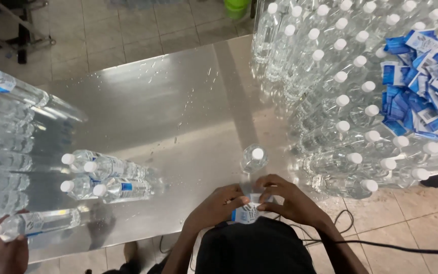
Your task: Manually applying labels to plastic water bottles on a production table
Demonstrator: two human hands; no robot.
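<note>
We clasp the upright bottle (249,205) between our left hand (219,205) at nine o'clock and right hand (287,200) at three, both equally near, fingers pressing its label.

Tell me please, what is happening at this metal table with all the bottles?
A person holds a clear water bottle at the table's near edge, left hand and right hand both on it, fingers at its blue label. One bottle stands just ahead. Many unlabelled bottles crowd the right, with a pile of blue labels on top. Another person's hand holds a labelled bottle at the left.
</note>
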